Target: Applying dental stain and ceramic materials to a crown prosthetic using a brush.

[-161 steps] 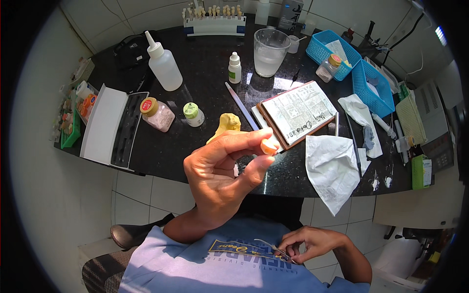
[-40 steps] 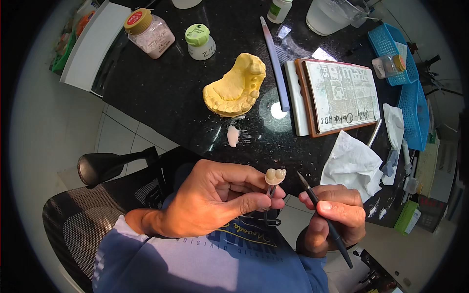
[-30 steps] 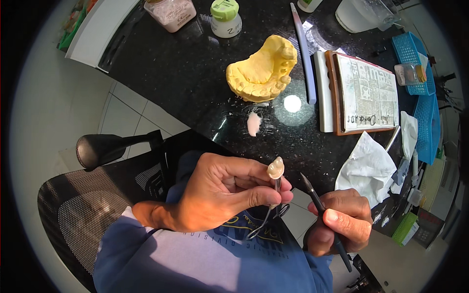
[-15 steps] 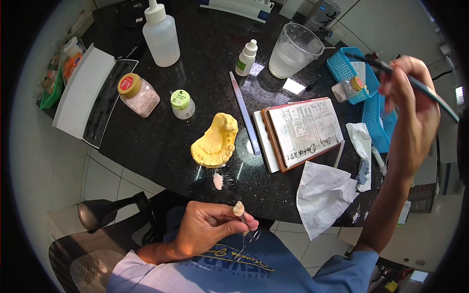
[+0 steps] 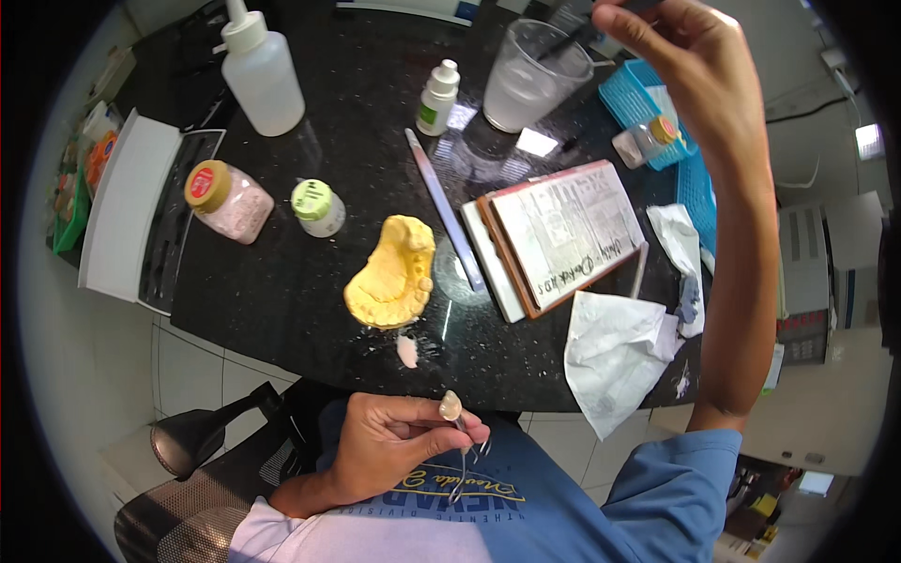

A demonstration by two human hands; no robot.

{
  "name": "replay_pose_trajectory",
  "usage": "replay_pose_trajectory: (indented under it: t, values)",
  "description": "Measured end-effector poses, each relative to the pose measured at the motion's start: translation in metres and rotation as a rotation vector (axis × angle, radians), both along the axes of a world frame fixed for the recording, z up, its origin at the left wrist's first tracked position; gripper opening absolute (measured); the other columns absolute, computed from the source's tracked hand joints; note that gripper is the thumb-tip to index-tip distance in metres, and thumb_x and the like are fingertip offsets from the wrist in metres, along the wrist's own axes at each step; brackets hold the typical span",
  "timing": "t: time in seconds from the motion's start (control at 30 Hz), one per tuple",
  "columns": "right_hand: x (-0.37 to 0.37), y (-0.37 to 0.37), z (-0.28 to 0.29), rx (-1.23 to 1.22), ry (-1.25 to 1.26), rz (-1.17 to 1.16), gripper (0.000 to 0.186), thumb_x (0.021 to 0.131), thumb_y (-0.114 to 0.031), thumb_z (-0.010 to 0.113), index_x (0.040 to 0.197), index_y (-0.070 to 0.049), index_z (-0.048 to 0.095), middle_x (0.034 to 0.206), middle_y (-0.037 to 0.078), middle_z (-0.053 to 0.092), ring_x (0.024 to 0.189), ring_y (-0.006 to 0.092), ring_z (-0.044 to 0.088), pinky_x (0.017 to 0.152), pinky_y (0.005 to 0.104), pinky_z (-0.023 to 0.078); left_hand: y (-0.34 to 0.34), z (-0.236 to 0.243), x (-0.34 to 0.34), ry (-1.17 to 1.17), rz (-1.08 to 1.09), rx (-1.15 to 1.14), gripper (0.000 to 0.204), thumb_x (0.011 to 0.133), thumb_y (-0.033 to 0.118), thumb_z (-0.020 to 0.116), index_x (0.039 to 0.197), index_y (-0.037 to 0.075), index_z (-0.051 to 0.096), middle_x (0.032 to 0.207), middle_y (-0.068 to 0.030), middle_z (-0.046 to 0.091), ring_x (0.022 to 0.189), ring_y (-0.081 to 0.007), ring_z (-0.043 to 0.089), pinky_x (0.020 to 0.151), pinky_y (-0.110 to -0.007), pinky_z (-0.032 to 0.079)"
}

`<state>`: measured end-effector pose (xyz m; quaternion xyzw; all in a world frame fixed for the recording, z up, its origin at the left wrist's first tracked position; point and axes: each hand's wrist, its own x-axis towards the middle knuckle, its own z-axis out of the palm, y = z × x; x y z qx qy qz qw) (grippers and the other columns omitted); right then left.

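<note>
My left hand [image 5: 389,436] is closed round a metal clamp [image 5: 464,441] with looped handles, in front of my shirt. A small cream-coloured dental crown [image 5: 450,405] sits at the top of the clamp. Raised at the far right, my right hand [image 5: 699,66] pinches a thin dark brush [image 5: 566,43], its tip at the mouth of a glass [image 5: 507,98] of cloudy water. Whether the tip touches the water I cannot tell. A yellow plaster dental model [image 5: 399,281] stands on the black counter [image 5: 282,300], beside a pale pink smear [image 5: 406,351].
Left are a jar of pink powder [image 5: 239,206], a green-capped jar [image 5: 319,208] and a squeeze bottle [image 5: 267,89]. A dropper bottle [image 5: 438,98] stands near the glass. Right lie a purple file [image 5: 443,206], a paper pad [image 5: 572,230], a tissue [image 5: 610,352] and blue baskets [image 5: 624,94].
My right hand has swung up and to the left, bringing the brush from above the blue baskets to the glass. My left hand keeps holding the clamp; the whole view has shifted slightly.
</note>
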<state>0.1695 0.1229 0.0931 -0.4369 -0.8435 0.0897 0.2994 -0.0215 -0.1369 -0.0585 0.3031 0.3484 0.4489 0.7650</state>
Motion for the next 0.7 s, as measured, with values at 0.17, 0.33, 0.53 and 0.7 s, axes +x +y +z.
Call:
replay_pose_trajectory:
  t: [0.17,0.33,0.53,0.7]
  values:
    - [0.076,-0.091,0.026,0.309,0.266,0.019,0.022,0.092,-0.011,0.054,0.098,0.008,0.064,0.092,0.012,0.062,0.080,0.0121,0.057,0.076,0.0235,0.046,-0.003,0.007,0.005,0.054,0.103,0.016,0.008,0.080,-0.009,0.064,0.088,-0.011,0.065,0.088,-0.0205,0.067,0.084,-0.0242,0.068,0.076,-0.032,0.057]
    - [0.109,-0.193,-0.029,0.268,0.263,0.010,0.023,0.076,-0.011,0.066,0.091,-0.001,0.053,0.070,0.008,0.053,0.056,0.0133,0.049,0.050,0.0221,0.037,0.001,0.008,0.012,0.095,0.151,-0.030,0.014,0.076,-0.001,0.072,0.086,-0.009,0.066,0.082,-0.0189,0.068,0.079,-0.0278,0.069,0.072,-0.036,0.059]
    - [0.126,-0.254,-0.102,0.075,0.360,-0.277,0.016,0.069,-0.007,0.071,0.080,-0.002,0.060,0.067,0.009,0.062,0.055,0.0160,0.058,0.046,0.0237,0.043,-0.006,0.003,0.018,0.166,0.243,-0.035,0.025,0.072,0.010,0.078,0.085,-0.007,0.065,0.078,-0.0175,0.068,0.072,-0.0298,0.069,0.069,-0.041,0.059]
    - [0.135,-0.250,-0.112,0.073,0.189,-0.277,0.019,0.066,-0.004,0.072,0.082,-0.002,0.062,0.070,0.009,0.064,0.057,0.0157,0.060,0.047,0.0231,0.045,-0.005,0.003,0.022,0.226,0.297,0.022,0.025,0.078,0.015,0.075,0.086,-0.004,0.061,0.073,-0.0150,0.067,0.063,-0.0224,0.068,0.063,-0.039,0.060]
